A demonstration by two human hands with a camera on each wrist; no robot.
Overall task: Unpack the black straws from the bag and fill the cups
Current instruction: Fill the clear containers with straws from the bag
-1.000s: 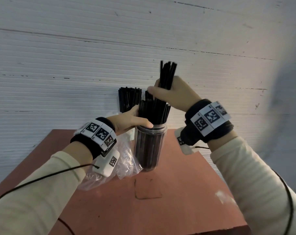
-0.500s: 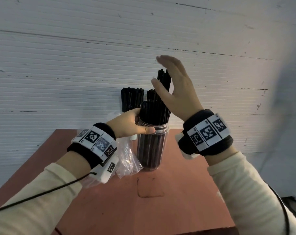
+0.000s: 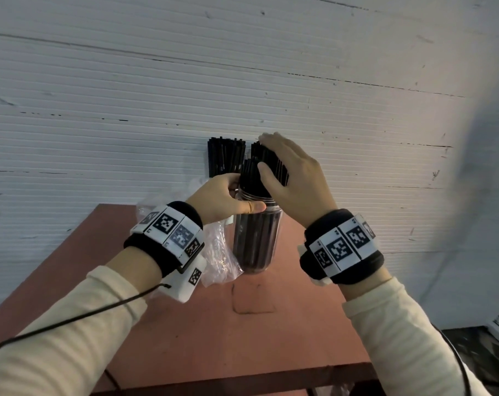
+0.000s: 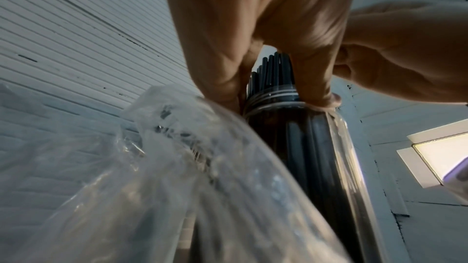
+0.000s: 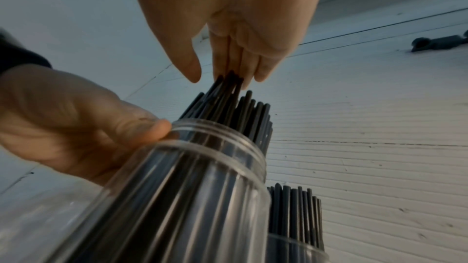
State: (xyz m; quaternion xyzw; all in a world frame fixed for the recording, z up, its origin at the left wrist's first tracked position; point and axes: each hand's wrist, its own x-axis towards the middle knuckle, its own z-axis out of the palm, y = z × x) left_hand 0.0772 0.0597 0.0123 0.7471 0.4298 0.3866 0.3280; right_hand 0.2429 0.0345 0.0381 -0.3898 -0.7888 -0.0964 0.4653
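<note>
Head view: left hand (image 3: 224, 197) grips the clear plastic cup (image 3: 256, 238); flat right hand (image 3: 295, 178) presses black straws (image 3: 266, 167); no legible writing.

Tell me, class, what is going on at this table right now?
A person is filling clear cups with black straws. The left hand grips the rim of the near cup, which stands on the red table. The right hand lies flat, fingers straight, on the tops of the straws that stick out of it. A second cup of straws stands behind, by the wall. A crumpled clear bag lies beside the near cup, under the left wrist.
</note>
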